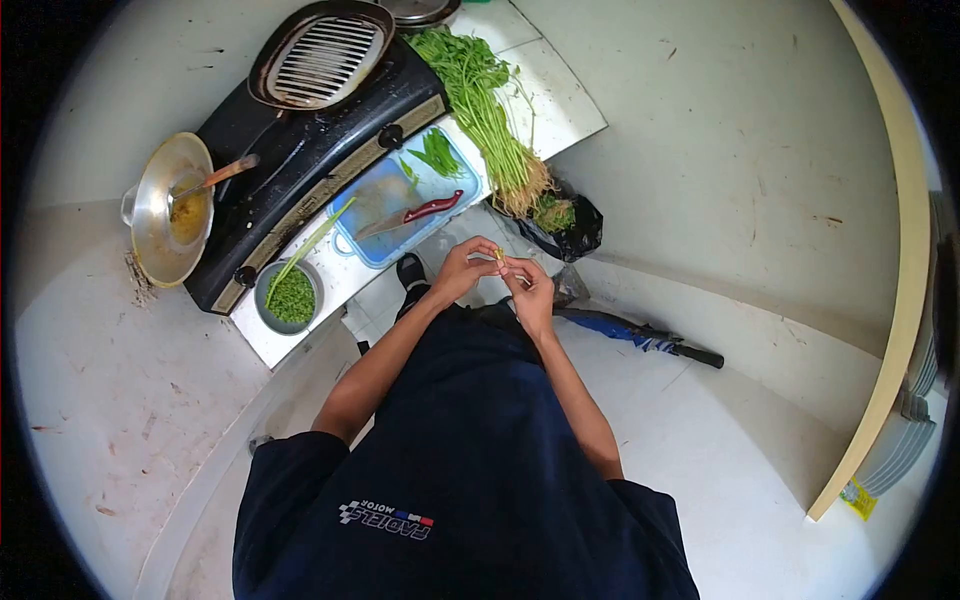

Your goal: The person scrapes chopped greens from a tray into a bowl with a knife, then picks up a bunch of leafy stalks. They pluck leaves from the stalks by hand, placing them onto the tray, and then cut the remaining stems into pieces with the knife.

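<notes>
My left hand (pixel 466 270) and my right hand (pixel 530 290) meet in front of my body, above the floor by the counter. Fingertips of both are pinched on a small yellowish piece (pixel 500 256), too small to identify. Just beyond them is a blue cutting board (pixel 400 238), bearing a knife (pixel 432 207) with a dark red handle and a little pile of green leaves (pixel 437 153). A bunch of leafy greens with roots (pixel 505 140) lies to the right of the board. At the left, a grey bowl (pixel 290 298) contains chopped greens, with a long green stalk (pixel 312 245) across it.
A black gas stove (pixel 330 140) carries a grill pan (pixel 322 55). A wok (pixel 150 235) with a wooden-handled utensil (pixel 230 171) sits at its left end. Below the counter's right end is a black plastic bag (pixel 580 232). A folded umbrella (pixel 640 335) lies on the floor.
</notes>
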Action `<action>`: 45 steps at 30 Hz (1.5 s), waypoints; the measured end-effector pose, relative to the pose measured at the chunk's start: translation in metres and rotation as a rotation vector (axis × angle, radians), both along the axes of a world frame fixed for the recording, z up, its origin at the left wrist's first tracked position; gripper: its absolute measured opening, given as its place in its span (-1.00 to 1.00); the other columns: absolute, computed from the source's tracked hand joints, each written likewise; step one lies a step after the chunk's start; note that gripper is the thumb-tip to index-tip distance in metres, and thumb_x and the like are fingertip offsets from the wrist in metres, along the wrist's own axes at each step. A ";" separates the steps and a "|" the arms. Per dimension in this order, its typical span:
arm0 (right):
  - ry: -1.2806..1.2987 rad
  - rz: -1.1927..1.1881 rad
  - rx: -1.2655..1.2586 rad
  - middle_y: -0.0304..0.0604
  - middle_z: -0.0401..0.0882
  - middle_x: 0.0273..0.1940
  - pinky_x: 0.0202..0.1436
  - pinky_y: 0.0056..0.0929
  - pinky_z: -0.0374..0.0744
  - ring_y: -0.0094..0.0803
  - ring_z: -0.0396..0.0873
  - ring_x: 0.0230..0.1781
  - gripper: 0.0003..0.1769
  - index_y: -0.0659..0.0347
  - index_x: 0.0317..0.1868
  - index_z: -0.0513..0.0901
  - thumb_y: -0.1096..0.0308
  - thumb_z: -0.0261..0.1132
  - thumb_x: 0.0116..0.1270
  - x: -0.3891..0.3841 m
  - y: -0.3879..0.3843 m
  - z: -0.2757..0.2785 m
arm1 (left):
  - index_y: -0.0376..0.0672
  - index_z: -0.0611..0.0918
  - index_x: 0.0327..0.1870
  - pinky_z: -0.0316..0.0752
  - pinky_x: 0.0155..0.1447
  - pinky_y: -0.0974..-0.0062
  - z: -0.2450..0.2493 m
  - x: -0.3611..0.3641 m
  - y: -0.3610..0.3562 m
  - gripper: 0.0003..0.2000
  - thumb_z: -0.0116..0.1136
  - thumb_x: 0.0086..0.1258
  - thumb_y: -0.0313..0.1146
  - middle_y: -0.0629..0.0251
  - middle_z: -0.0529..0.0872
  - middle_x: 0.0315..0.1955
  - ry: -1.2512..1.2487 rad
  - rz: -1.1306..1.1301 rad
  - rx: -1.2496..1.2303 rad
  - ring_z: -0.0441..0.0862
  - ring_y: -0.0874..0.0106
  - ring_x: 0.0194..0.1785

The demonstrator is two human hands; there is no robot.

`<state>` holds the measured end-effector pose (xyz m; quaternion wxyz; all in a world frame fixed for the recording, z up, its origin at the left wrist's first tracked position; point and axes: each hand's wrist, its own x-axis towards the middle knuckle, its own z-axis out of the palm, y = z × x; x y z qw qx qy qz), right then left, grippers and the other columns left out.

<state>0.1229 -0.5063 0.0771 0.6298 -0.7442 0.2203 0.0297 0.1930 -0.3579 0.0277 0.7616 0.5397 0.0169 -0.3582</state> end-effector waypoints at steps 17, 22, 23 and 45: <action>0.138 0.135 -0.134 -0.10 0.76 -0.18 -0.12 -0.41 0.65 -0.41 0.73 -0.16 -0.86 0.28 -0.09 0.74 0.53 0.38 0.36 -0.089 -0.085 -0.085 | -0.23 0.57 -0.05 0.55 0.08 0.45 -0.077 -0.103 -0.065 -0.78 0.33 0.36 -0.46 0.32 0.68 -0.13 0.048 -0.112 0.235 0.66 0.45 -0.05; 0.234 0.130 -0.094 -0.08 0.77 -0.19 -0.08 -0.42 0.67 -0.41 0.74 -0.15 -0.88 0.29 -0.10 0.74 0.51 0.37 0.38 -0.089 -0.098 -0.110 | -0.22 0.58 -0.05 0.54 0.06 0.47 -0.107 -0.109 -0.078 -0.78 0.33 0.35 -0.44 0.31 0.68 -0.12 0.088 -0.150 0.348 0.67 0.46 -0.05; 0.265 0.118 -0.073 -0.08 0.77 -0.19 -0.08 -0.42 0.67 -0.41 0.74 -0.15 -0.88 0.29 -0.10 0.74 0.50 0.37 0.38 -0.087 -0.099 -0.112 | -0.21 0.58 -0.05 0.54 0.05 0.47 -0.113 -0.108 -0.080 -0.78 0.33 0.35 -0.44 0.31 0.68 -0.12 0.101 -0.147 0.328 0.67 0.47 -0.05; 0.246 -0.251 0.188 -0.13 0.76 -0.21 -0.08 -0.46 0.62 -0.52 0.68 -0.21 -0.86 0.34 -0.08 0.71 0.50 0.39 0.39 -0.126 -0.129 -0.244 | -0.27 0.58 0.01 0.59 0.24 0.45 -0.209 -0.095 -0.136 -0.81 0.24 0.46 -0.45 0.23 0.69 -0.07 0.273 -0.283 0.300 0.69 0.44 0.03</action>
